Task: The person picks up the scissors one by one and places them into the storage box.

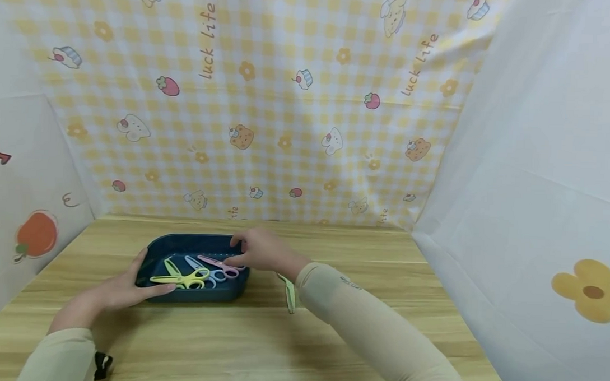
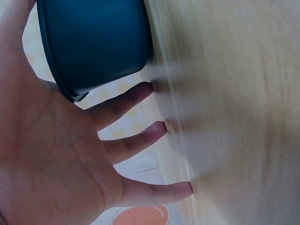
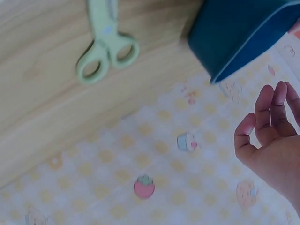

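A dark blue plastic basket [image 1: 195, 295] stands on the table, holding yellow scissors [image 1: 181, 280], blue scissors [image 1: 214, 276] and pink scissors [image 1: 213, 262]. A yellow-green blade also shows there; which pair it belongs to I cannot tell. My left hand [image 1: 117, 290] is against the basket's left end, thumb along the front, the other fingers [image 2: 124, 105] spread and nearly straight with tips at the tabletop. Over the basket's right end is my right hand [image 1: 265, 251], close to the pink scissors' handles. Its fingers [image 3: 265, 110] are loosely bent, with nothing visible between them.
Light green scissors [image 3: 104, 35] lie on the wooden table [image 1: 219, 344] to the right of the basket, partly behind my right forearm in the head view. A yellow checked cloth [image 1: 267, 110] hangs behind the table, with white sheets [image 1: 531, 221] at both sides.
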Demonstrator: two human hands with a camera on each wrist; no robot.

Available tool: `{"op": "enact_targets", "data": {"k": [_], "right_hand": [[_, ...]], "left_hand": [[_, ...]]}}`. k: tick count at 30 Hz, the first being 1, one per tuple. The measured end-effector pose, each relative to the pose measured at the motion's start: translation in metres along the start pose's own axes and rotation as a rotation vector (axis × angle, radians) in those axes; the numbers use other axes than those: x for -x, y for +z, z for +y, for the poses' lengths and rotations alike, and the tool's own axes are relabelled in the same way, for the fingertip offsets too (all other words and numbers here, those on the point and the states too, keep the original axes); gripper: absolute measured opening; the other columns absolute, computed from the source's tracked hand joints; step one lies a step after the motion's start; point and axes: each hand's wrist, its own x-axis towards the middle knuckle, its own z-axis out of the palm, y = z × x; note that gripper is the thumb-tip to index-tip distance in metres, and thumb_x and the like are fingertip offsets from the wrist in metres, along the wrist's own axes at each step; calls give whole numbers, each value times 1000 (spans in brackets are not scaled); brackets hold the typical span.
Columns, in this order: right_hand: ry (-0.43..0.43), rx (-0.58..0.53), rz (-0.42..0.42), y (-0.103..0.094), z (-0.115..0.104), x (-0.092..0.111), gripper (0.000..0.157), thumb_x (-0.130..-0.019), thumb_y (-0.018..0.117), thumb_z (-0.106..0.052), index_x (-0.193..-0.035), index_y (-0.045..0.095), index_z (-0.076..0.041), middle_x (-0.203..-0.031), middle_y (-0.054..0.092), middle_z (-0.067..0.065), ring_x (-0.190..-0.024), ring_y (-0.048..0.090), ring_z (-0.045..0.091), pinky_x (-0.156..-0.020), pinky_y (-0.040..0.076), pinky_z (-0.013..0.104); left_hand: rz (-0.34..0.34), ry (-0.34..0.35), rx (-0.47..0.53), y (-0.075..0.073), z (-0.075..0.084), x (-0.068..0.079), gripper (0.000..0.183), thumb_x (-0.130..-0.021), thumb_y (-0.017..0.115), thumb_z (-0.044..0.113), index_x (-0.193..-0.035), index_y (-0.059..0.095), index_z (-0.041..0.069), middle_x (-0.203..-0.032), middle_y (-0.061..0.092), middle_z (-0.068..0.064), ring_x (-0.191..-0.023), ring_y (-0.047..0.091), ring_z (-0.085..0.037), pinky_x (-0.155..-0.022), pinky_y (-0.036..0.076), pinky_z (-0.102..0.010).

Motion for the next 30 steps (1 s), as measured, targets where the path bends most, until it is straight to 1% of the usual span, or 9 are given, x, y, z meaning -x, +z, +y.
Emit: {"op": "enact_targets", "data": {"k": [3,7,10,13,17,20,23,25,30], "right_hand": [[-12,-53,4,-9,10,8,44,-97,79,-45,-129,74,-16,-94,70,-2,-78,59,9,-67,48,21],[-44,-61,38,-21,25,18,41,-97,79,-42,-127,74,-15,-87,64,-2,-72,53,10,-63,44,22],[-49,-55,68,-31,37,24,39,-97,79,-39,-127,74,-14,-85,61,-2,-71,51,10,-63,42,22],[-36,-61,79,-39,49,30,39,-98,78,-36,-127,74,-12,-82,60,-1,-69,50,10,-63,41,24],[-5,-36,89,-46,64,38,37,-98,77,-38,-125,75,-12,-84,62,-2,-71,52,10,-66,44,26],[19,-28,92,-48,74,43,33,-99,77,-38,-119,76,-12,-87,65,-1,-73,56,12,-68,47,27],[27,-23,85,-44,82,46,31,-98,77,-36,-115,77,-10,-89,67,0,-76,58,12,-69,50,28],[36,-17,68,-40,88,49,30,-99,77,-35,-116,77,-10,-89,67,0,-76,58,12,-69,50,28],[53,37,9,-24,99,54,30,-103,72,-32,-125,75,-12,-89,66,0,-74,55,12,-70,48,29]], "left_hand": [[-5,-2,-2,1,-2,0,134,-97,53,77,-158,-34,-4,-158,1,-58,-142,24,-79,-108,37,-83],[-15,-9,-2,2,-3,0,134,-97,52,78,-157,-34,-4,-157,4,-59,-141,27,-79,-107,38,-82],[-18,-9,11,3,-4,0,134,-97,53,77,-158,-35,-3,-158,2,-58,-141,25,-79,-107,37,-83],[-16,-3,21,2,-4,-1,133,-97,54,76,-158,-35,-2,-158,2,-58,-142,23,-79,-107,36,-84],[-15,4,19,1,-4,-3,134,-97,54,76,-158,-35,-2,-158,2,-58,-141,22,-79,-107,35,-84],[-17,-4,18,1,-3,-2,133,-97,55,76,-158,-35,-1,-159,1,-57,-142,21,-79,-109,34,-84],[-17,-6,15,1,-4,-3,133,-97,54,77,-158,-35,-1,-158,1,-58,-141,21,-79,-108,34,-85],[-17,-8,14,1,-3,-2,133,-97,54,77,-158,-35,-1,-158,1,-58,-142,21,-79,-109,34,-84],[-20,2,9,1,-4,-3,133,-97,53,77,-158,-35,-2,-158,1,-58,-142,21,-79,-108,34,-84]]}}
